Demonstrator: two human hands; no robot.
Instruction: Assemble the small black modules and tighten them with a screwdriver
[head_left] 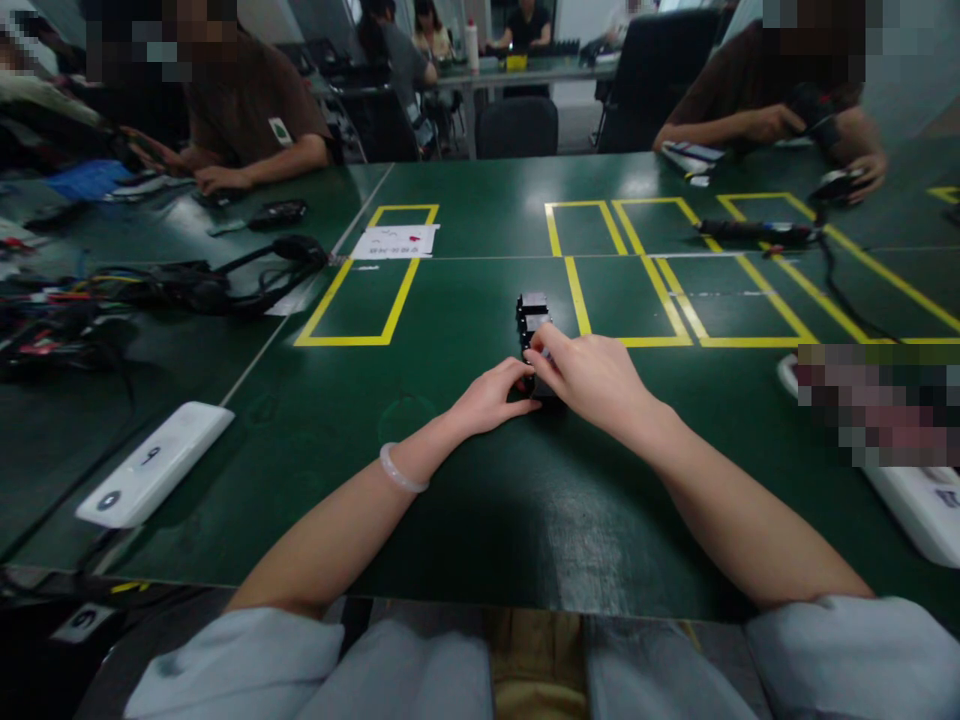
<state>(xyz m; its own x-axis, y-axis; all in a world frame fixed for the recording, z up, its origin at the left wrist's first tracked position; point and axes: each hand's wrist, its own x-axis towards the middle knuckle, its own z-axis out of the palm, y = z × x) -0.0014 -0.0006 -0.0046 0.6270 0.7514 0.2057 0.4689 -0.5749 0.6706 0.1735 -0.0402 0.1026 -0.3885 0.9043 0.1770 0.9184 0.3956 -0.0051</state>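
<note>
A small black-and-silver block assembly (pixel 534 303) stands on the green table in front of me, its long side pointing away. At its near left end, my left hand (pixel 495 398) grips it between thumb and fingers. Over its middle, my right hand (pixel 600 375) is closed in a pinch, with thumb and forefinger close together. Whatever the right fingertips hold is hidden behind them. Both hands cover much of the assembly's near half.
Yellow tape rectangles (pixel 386 338) mark the green table (pixel 465 540). A white power bank-like case (pixel 156 465) lies left, near tangled black cables (pixel 225 280). A paper sheet (pixel 395 241) lies ahead. Another white case (pixel 919 510) is right. Two people sit opposite, one holding a dark tool (pixel 816 115).
</note>
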